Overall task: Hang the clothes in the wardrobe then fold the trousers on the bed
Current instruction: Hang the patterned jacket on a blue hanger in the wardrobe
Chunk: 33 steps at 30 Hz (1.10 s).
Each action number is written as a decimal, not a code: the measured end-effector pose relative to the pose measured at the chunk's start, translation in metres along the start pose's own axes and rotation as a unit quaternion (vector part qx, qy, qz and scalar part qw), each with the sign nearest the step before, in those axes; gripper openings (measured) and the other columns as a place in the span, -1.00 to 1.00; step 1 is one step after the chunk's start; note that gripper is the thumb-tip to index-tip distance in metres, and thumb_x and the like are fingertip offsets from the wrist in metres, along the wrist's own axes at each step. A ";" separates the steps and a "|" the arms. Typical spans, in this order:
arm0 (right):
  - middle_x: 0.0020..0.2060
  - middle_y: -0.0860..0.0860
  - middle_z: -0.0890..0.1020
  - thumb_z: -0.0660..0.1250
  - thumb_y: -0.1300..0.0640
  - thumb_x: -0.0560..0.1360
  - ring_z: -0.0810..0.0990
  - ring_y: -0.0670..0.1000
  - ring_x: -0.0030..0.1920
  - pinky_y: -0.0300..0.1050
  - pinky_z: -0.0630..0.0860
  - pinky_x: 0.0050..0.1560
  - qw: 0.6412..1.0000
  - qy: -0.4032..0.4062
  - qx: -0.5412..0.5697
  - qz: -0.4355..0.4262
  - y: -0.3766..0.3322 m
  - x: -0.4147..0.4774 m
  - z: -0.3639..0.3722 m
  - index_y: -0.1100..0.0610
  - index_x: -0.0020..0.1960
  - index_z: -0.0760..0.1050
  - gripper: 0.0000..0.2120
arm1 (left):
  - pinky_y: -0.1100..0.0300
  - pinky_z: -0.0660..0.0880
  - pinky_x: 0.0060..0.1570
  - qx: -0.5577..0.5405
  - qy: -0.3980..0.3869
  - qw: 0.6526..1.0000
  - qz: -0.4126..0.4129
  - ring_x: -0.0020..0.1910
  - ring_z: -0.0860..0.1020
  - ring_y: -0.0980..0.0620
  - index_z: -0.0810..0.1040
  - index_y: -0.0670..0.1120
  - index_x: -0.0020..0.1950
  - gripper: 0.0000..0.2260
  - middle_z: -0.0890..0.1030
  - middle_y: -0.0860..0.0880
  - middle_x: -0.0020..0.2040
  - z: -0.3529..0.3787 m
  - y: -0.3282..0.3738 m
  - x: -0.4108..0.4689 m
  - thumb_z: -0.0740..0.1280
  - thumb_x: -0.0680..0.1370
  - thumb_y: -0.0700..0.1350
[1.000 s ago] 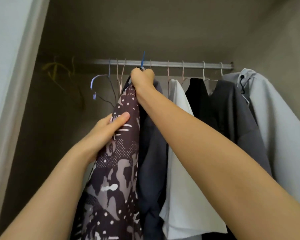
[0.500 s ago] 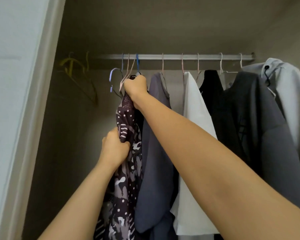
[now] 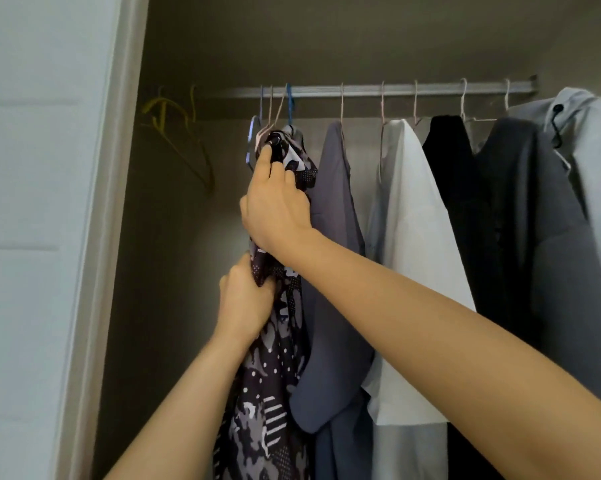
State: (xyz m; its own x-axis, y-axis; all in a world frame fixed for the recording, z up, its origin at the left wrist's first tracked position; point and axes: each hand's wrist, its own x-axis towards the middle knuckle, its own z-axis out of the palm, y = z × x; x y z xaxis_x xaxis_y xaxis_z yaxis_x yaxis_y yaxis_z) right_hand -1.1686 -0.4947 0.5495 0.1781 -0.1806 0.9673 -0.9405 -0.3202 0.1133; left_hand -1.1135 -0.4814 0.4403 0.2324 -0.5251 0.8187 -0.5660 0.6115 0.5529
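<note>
Far left: white wardrobe frame (image 3: 94,237), upright, bordering the opening. Inside, at the left end, yellow hangers (image 3: 179,133) hang bare, well apart from the other items. Rail (image 3: 396,90) runs horizontally across the top of the recess. Blue hanger (image 3: 289,102) is hooked over the rail among several thin bare hangers and carries the patterned garment (image 3: 274,375), dark with pale dots and stripes, which hangs leftmost of the clothes. Left hand (image 3: 247,306) grips a bunch of this fabric at mid-height, fingers curled round it. Right hand (image 3: 274,206) is above it, fingers closed on the fabric just under the collar, forefinger reaching up to the neck. To the right, in order and each on its own hanger: grey-blue garment (image 3: 337,237) touching the patterned one, white shirt (image 3: 416,237), black garment (image 3: 454,202), dark grey garment (image 3: 551,254), light grey hooded jacket (image 3: 590,150) at the edge.
</note>
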 end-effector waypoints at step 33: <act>0.15 0.16 0.56 0.28 0.17 0.53 0.51 0.16 0.16 0.01 0.49 0.20 0.893 -0.166 0.312 -0.278 0.017 -0.293 -0.126 0.28 0.42 0.36 -0.52 | 0.22 0.48 0.11 0.380 0.064 0.897 -0.217 0.10 0.56 0.08 0.54 -0.01 0.28 -0.76 0.62 0.05 0.13 -0.132 0.059 -0.318 0.26 0.63 -0.10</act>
State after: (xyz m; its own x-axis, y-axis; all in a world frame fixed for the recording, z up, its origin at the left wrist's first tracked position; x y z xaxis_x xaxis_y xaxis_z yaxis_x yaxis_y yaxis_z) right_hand -1.2732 -0.3303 0.2967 0.7412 -0.0644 0.6682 -0.3533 -0.8838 0.3068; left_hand -1.1162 -0.1999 0.2327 0.6231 -0.5137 0.5898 -0.7644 -0.2401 0.5984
